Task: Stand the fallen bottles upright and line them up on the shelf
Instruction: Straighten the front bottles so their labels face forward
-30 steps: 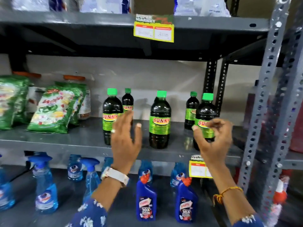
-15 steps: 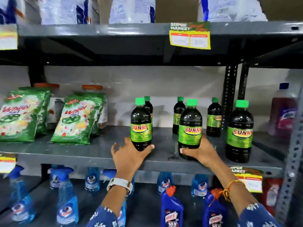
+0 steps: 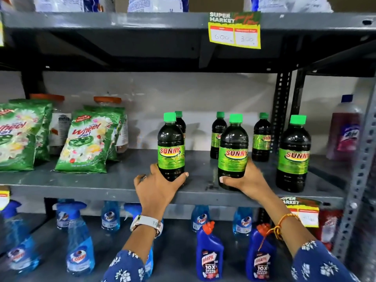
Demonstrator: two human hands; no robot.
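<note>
Three dark green-capped plastic bottles (image 3: 171,147) (image 3: 233,152) (image 3: 293,153) stand at the grey metal shelf (image 3: 101,184) front; three more (image 3: 180,124) (image 3: 218,135) (image 3: 261,137) behind; green detergent pouches (image 3: 87,141) left.

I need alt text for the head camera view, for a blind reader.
Two hands each hold an upright green-capped bottle at its base on a grey shelf: left hand, left bottle; right hand, middle bottle. Four more stand nearby.

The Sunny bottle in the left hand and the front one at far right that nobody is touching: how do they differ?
The left bottle is gripped low by the left hand; the far-right bottle stands free. The left bottle sits further back on the shelf; the far-right bottle stands nearer the front edge. The left bottle's label shows whole; the far-right bottle's is turned slightly away. Both are upright, dark, green-capped, and seem alike in make.
</note>
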